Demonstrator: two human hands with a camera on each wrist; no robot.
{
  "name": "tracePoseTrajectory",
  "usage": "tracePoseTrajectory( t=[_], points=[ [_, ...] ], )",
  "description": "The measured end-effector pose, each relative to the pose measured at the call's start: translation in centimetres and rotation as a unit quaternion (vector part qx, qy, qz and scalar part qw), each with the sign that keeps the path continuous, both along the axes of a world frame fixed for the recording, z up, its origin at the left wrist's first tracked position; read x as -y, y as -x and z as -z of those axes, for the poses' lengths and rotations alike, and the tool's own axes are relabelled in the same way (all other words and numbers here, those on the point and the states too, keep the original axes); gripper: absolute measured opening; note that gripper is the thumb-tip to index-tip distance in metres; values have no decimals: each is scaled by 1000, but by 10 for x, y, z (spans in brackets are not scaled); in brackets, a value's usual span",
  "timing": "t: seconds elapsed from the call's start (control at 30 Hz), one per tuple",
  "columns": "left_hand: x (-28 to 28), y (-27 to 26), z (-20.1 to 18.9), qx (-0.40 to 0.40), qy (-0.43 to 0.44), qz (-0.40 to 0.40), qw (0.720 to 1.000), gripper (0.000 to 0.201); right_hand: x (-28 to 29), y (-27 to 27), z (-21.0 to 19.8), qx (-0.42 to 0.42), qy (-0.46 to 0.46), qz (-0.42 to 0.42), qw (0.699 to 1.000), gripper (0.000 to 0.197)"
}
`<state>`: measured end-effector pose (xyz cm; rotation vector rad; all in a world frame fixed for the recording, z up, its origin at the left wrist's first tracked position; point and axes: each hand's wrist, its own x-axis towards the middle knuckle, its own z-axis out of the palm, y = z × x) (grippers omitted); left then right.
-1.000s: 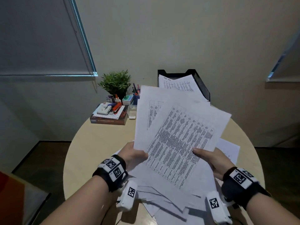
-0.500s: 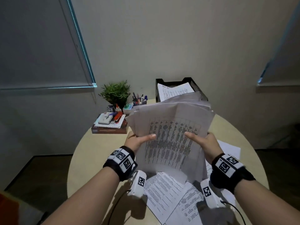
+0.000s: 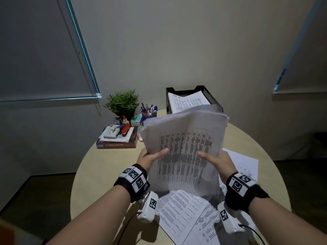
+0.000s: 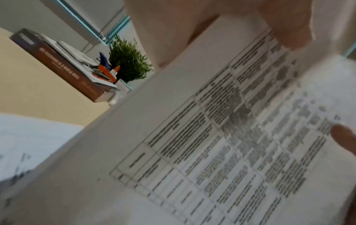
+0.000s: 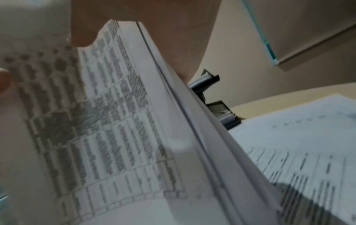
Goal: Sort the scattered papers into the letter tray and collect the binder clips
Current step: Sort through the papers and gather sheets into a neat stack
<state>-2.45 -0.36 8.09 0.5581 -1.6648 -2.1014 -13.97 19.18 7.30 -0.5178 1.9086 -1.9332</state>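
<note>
**Partway: papers going to the tray**

Above the round table (image 3: 99, 174), both hands are gripping a gathered stack of papers (image 3: 184, 147): left hand (image 3: 150, 159), right hand (image 3: 218, 161). Beyond it, the letter tray (image 3: 215, 103) is holding sheets. Under the stack, loose sheets (image 3: 180, 209) are lying unsorted. Binder clips are possibly hidden; none is showing.

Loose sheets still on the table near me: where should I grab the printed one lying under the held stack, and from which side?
Judging by its pose, take the printed sheet at its near left corner, coming from the left hand side: it lies flat on the table, that edge is bare, while its right edge is overlapped by another sheet.
</note>
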Motion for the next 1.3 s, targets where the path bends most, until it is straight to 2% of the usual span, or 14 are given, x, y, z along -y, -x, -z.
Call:
tracePoseTrajectory(
  t=[0.07,0.2,0.27,0.37,0.4,0.53,0.6,0.67,0.8,0.93,1.03,1.1,1.17,1.3],
  points=[
    [-5,3,3,15,6,-21,1000,108,6,-2,2,15,5,14,1000,79],
    [2,10,-9,-47,-50,-60,996,100,5,2,-20,12,85,40,996,26],
    [7,11,-14,-70,-47,-55,995,93,2,6,-28,-18,94,26,995,28],
    [10,9,-11,-49,-16,-40,998,56,-3,14,-24,-38,72,28,996,47],
    [8,8,-10,-33,-7,-32,999,54,-4,16,-21,-32,62,30,997,51],
    [-1,10,-10,-28,20,-30,999,83,0,12,-22,-37,76,27,996,55],
    [1,15,-14,-59,18,-32,998,86,0,11,-31,-48,109,43,992,38],
    [7,19,-18,-86,27,-32,995,82,-1,12,-38,-59,133,48,988,23],
    [6,19,-14,-65,43,2,997,59,-4,7,-34,-74,107,50,990,27],
    [3,18,-5,-62,28,7,998,79,-4,1,-54,-91,162,81,979,30],
    [3,18,-5,-37,46,7,998,52,0,2,-77,-154,191,98,965,40],
    [2,19,-7,-29,49,-2,998,38,5,6,-82,-168,172,117,964,30],
    [0,19,-8,-30,59,-3,998,38,9,10,-81,-165,155,142,964,15],
    [-2,20,-9,-25,68,0,997,39,9,16,-79,-192,125,144,963,12]
  ],
)
